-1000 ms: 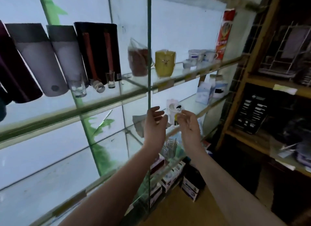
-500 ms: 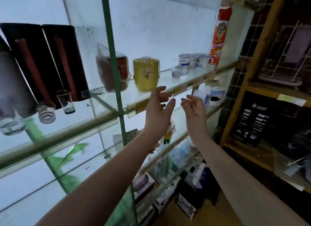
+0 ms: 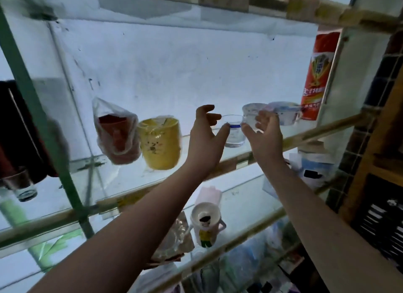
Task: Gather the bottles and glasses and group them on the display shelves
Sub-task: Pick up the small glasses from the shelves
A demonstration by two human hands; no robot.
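A clear glass tumbler with a blue band stands on the upper glass shelf. My left hand is open at its left side, thumb near the rim. At its right side my right hand is open too, fingers spread by the glass and by a second clear glass behind. Whether either hand touches the tumbler is unclear. Two white printed cups stand further right. A small clear glass sits at the far left.
On the same shelf stand a yellow bear cup and a red cup in a plastic bag. A red carton leans at the right end. A white cartoon mug sits one shelf below. A green upright crosses left; wooden shelving right.
Both hands rose from the lower shelf by the cartoon mug to the upper shelf and now flank the blue-banded tumbler. The view swung up and right.
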